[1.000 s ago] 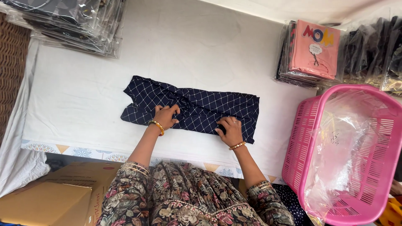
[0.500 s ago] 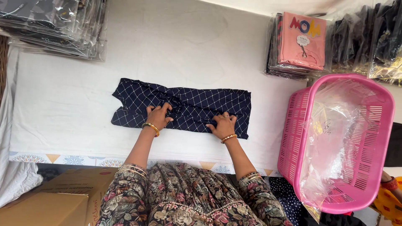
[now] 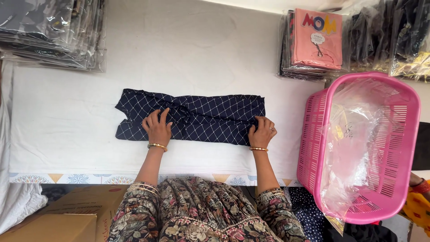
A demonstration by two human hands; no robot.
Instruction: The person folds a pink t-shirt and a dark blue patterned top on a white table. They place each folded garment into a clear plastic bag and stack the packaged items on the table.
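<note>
A navy garment (image 3: 197, 117) with a thin white diamond grid lies folded into a long band across the middle of the white-covered table (image 3: 201, 54), running left to right. The left hand (image 3: 157, 128) presses flat on its left part, fingers spread and apart, palm down, gripping nothing; a gold bangle sits at the wrist. The right hand (image 3: 262, 133) is at the garment's right near corner, fingers curled over the edge, but whether they pinch the cloth or merely rest on it cannot be told from here. The garment's left end splays into two flaps, and its inner folds are hidden, so its kind is hard to make out. Far left, a stack of plastic-bagged dark clothes (image 3: 53, 31) is cut off by the frame's top and left edges. Far right, a bagged pink garment (image 3: 316, 40) tops another stack, with more dark packets (image 3: 389, 40) beside it, glare blurring their contents. A pink plastic basket (image 3: 313, 134) stands just right of the table, holding crumpled clear plastic bags (image 3: 358, 148); what lies beneath them is hidden. Near left, a cardboard box (image 3: 58, 224) is partly cut off.
</note>
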